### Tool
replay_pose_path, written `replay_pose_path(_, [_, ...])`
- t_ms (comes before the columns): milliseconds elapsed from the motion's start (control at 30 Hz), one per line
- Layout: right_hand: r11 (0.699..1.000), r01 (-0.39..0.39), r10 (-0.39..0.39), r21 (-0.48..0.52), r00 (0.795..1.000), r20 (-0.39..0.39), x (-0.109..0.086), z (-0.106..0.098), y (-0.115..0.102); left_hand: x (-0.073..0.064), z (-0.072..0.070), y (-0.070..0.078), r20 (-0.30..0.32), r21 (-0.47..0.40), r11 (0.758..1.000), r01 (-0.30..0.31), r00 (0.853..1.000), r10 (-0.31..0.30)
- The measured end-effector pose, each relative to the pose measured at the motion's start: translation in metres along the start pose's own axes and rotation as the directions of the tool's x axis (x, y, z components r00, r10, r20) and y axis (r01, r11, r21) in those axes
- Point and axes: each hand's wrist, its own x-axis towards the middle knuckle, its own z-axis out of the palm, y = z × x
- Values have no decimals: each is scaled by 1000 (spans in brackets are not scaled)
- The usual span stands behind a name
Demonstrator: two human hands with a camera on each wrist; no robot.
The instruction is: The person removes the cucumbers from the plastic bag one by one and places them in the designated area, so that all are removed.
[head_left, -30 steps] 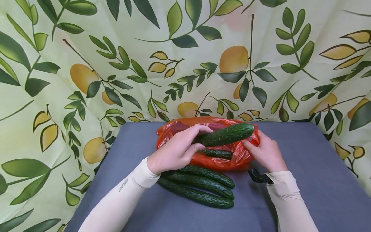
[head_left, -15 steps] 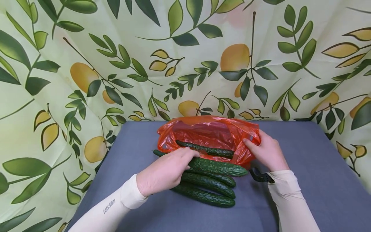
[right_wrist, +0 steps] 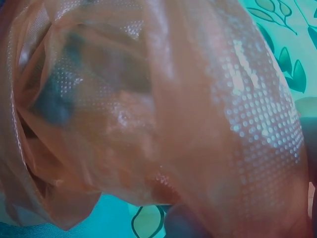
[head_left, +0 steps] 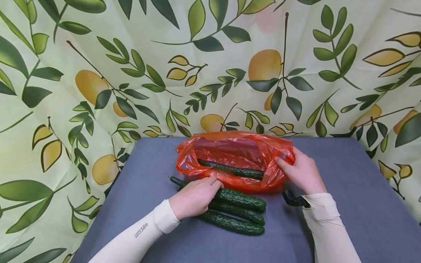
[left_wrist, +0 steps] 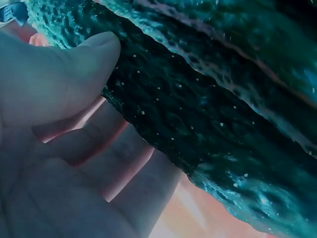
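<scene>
My left hand grips a dark green, bumpy cucumber just in front of a red plastic bag. In the left wrist view, the thumb lies along one side of that cucumber and the fingers reach the other. Beside it on the near side lie more cucumbers, roughly parallel. My right hand pinches the bag's right edge, and the mouth gapes toward me. Inside the bag another cucumber shows. Thin, shiny red plastic fills most of the right wrist view.
A grey cloth-covered table carries everything. Behind it hangs a cloth printed with leaves and fruit, also running along the sides. A black strap sits at my right wrist.
My left hand has brought a cucumber down from over the bag and nearer to me, to the cucumbers on the table. My right hand stays at the bag's edge.
</scene>
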Motion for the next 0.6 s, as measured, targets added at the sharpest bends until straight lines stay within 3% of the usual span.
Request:
replay_pose_path(167, [1000, -7, 7, 1, 1000, 9, 1, 0, -1, 4, 7, 0, 1, -22, 1000, -13, 1000, 14])
replay_pose_path(400, [1000, -21, 21, 1, 1000, 23, 2, 1, -1, 6, 11, -1, 50, -46, 999, 9, 999, -7])
replay_pose_path(600, [1000, -10, 10, -1, 1000, 19, 2, 1, 0, 7, 14, -2, 35, -60, 998, 10, 999, -7])
